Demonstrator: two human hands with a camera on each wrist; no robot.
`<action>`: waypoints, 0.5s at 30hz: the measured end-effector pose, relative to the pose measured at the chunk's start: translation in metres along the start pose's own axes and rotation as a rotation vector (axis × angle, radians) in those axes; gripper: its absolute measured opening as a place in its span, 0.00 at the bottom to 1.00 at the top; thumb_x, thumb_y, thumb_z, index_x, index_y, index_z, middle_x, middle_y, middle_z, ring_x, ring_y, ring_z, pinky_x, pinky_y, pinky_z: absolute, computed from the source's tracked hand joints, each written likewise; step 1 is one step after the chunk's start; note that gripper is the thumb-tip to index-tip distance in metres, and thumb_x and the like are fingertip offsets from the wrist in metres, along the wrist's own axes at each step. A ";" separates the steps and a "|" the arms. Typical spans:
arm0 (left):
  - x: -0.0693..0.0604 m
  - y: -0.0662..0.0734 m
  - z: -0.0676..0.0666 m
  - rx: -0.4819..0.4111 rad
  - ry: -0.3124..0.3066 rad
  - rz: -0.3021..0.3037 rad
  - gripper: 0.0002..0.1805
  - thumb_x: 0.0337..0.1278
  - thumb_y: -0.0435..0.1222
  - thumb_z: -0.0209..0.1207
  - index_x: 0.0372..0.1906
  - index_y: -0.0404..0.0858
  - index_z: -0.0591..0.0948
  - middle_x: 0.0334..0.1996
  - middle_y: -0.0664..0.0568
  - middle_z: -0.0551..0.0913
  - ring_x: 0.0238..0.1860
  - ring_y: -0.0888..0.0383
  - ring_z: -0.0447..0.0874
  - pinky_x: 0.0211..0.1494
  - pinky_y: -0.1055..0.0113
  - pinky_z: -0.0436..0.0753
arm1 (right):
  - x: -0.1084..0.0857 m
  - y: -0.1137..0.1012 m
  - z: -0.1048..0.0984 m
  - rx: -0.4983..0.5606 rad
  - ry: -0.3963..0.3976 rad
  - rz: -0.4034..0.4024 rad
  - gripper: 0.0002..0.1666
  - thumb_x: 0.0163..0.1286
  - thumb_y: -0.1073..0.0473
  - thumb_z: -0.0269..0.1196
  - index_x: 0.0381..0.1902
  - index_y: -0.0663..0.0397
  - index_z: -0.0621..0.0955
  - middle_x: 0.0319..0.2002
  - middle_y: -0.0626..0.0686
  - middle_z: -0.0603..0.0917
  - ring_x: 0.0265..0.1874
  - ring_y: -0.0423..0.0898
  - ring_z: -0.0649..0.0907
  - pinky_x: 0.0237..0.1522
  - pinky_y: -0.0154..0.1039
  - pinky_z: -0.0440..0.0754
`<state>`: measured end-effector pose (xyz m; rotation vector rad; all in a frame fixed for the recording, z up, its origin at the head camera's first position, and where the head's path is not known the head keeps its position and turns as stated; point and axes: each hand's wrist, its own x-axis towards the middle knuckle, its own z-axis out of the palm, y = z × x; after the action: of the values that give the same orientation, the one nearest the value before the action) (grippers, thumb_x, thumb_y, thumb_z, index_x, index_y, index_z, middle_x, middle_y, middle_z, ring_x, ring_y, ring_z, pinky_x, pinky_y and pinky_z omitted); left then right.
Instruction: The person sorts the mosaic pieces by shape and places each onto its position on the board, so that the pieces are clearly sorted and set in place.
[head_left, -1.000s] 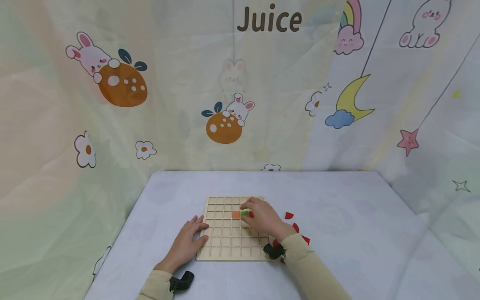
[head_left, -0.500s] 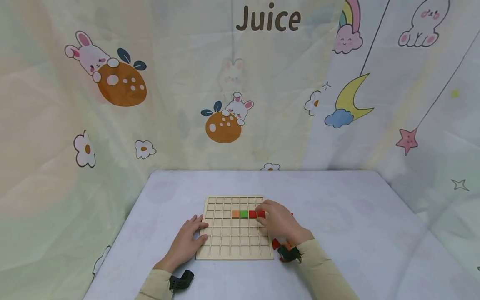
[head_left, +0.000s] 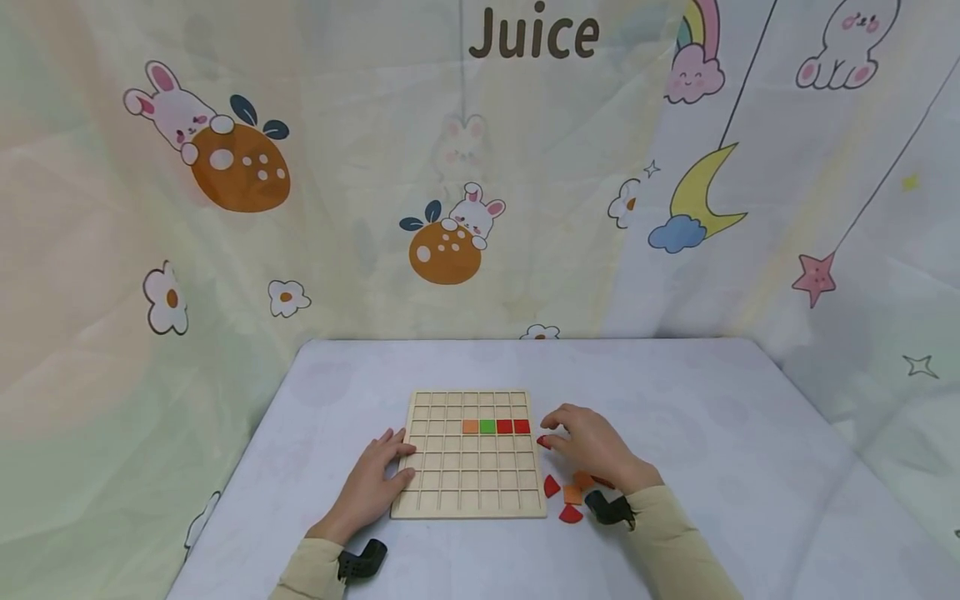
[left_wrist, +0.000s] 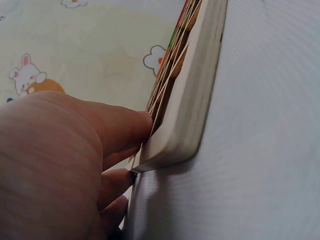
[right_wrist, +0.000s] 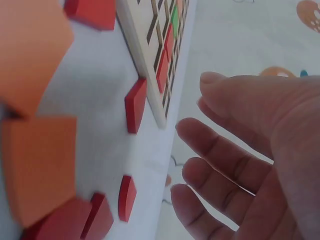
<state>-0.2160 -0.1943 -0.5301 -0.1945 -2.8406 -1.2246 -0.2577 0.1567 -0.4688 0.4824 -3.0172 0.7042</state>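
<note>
The wooden board (head_left: 453,462) lies flat on the table (head_left: 720,467), with thin strips cutting it into little square boxes. In the third row from the far side, four boxes next to each other are full: an orange block (head_left: 470,427) at 12 o'clock from the board's middle, then a green block (head_left: 487,427), then two red blocks (head_left: 513,427), the last at 2 o'clock. They are bright and flat, and look square.

One loose red piece (head_left: 543,442) lies just off the board at 3 o'clock. More loose red and orange pieces (head_left: 572,494) lie close together at 4 o'clock; some reds look like pie slices.

The left hand (head_left: 372,475) rests on the board's edge at 9 o'clock, thumb and fingers spread. The right hand (head_left: 596,442), at 3 o'clock, holds nothing; its thumb and fingers are apart, near that loose red piece.
</note>
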 end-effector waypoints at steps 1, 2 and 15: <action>0.000 0.000 0.000 0.002 0.000 -0.001 0.16 0.60 0.36 0.64 0.53 0.44 0.81 0.73 0.50 0.64 0.76 0.48 0.50 0.78 0.48 0.48 | -0.001 0.002 -0.001 0.006 -0.002 0.009 0.11 0.62 0.57 0.70 0.43 0.46 0.86 0.37 0.39 0.82 0.36 0.41 0.78 0.40 0.37 0.82; 0.000 0.000 0.000 0.003 -0.001 -0.001 0.16 0.60 0.36 0.64 0.53 0.44 0.81 0.73 0.50 0.63 0.76 0.47 0.50 0.78 0.48 0.48 | -0.002 0.004 -0.001 0.011 -0.002 0.015 0.11 0.62 0.58 0.70 0.43 0.46 0.86 0.36 0.39 0.82 0.35 0.41 0.77 0.39 0.36 0.81; -0.001 -0.001 -0.001 0.010 0.003 0.013 0.16 0.60 0.36 0.65 0.53 0.45 0.81 0.73 0.50 0.64 0.76 0.47 0.51 0.78 0.48 0.49 | -0.007 0.030 -0.016 0.027 -0.033 0.015 0.08 0.62 0.57 0.70 0.40 0.48 0.87 0.33 0.41 0.83 0.34 0.42 0.78 0.41 0.40 0.84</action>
<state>-0.2151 -0.1959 -0.5304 -0.2104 -2.8377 -1.2062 -0.2610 0.1910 -0.4682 0.4773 -3.0486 0.7466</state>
